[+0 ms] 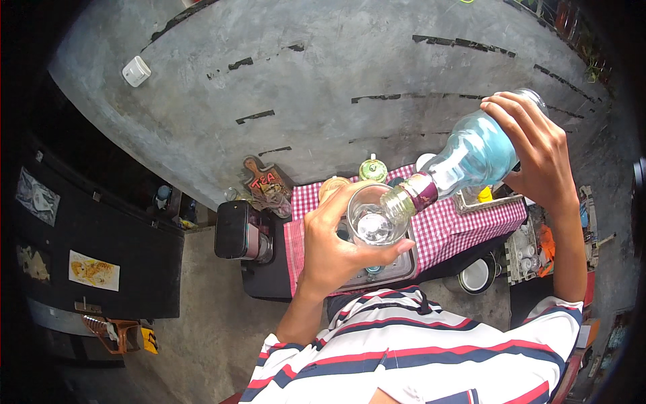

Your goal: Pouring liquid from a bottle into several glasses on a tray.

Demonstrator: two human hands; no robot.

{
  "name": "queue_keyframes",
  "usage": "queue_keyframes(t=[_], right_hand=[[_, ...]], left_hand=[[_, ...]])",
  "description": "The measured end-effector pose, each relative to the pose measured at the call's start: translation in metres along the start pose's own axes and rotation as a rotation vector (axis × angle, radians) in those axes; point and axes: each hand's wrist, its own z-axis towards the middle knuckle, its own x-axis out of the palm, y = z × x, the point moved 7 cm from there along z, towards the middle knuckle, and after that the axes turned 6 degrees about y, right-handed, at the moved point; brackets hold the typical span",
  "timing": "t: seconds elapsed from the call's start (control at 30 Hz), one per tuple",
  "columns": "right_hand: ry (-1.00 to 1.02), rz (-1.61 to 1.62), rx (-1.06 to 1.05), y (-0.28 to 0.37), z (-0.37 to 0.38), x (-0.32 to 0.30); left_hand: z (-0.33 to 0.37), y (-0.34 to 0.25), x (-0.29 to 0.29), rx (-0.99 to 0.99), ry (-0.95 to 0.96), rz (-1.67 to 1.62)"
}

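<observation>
Okay, so in the head view the left hand (331,248) is curling around a clear drinking glass (367,232), thumb lying along the near side. The right hand (540,145) is gripping a bottle (464,156) near its base, up and to the right. That bottle is slanting neck-down, its mouth sitting right at the glass, between the two hands. It's looking pretty curvy, bluish and see-through, and it's wearing a purple band round the neck. Something clear is shining in the bottom of the glass, but honestly can't tell if it's liquid or just thick base. Under them a tray (408,269) is resting on a red-and-white checked cloth (447,232).
</observation>
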Motion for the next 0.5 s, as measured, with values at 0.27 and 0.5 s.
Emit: queue_keyframes(t=[0.27, 0.5], right_hand=[[0.002, 0.013, -0.006, 0.0016, -0.0004, -0.0004], [0.003, 0.048, -0.005, 0.0045, 0.0004, -0.0003]], left_hand=[[-0.0044, -0.0034, -0.0014, 0.020, -0.016, 0.028], [-0.0070, -0.0052, -0.0029, 0.036, -0.036, 0.000]])
